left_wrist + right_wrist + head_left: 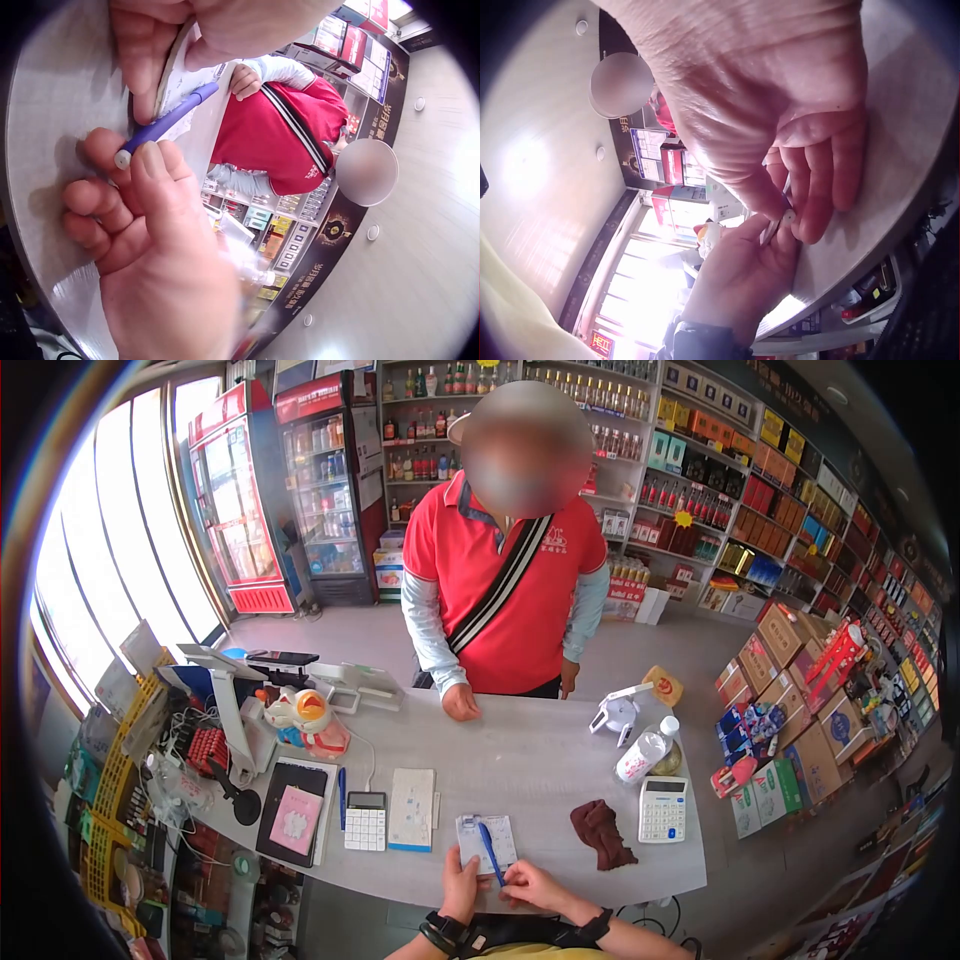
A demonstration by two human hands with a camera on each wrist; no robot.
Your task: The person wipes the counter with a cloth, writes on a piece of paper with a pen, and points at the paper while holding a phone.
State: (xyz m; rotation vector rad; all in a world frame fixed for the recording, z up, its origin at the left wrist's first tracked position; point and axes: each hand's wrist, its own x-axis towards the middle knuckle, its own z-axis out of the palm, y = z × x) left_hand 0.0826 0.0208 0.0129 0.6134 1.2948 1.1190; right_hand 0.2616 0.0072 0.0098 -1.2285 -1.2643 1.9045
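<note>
In the head view a small notepad [508, 834] lies at the counter's near edge, its lower left side gripped by my left hand [462, 887]. A blue pen [488, 844] slants over its page, with my right hand [541, 888] pinching the lower end. The left wrist view shows my left hand [232, 26] with thumb and fingers on the pad, and my right hand [169, 262] holding the pen [176, 112] between thumb and finger. From the right wrist, the pen's white end [788, 217] shows at my right fingertips; my left hand [739, 281] is beside them.
A brown cloth [600, 835], a calculator [663, 810] and a bottle [645, 752] stand or lie to the right. Leftward are a booklet [411, 808], a second calculator [365, 825] and a pink notebook [297, 819]. A person in red [520, 610] stands across the counter [500, 760].
</note>
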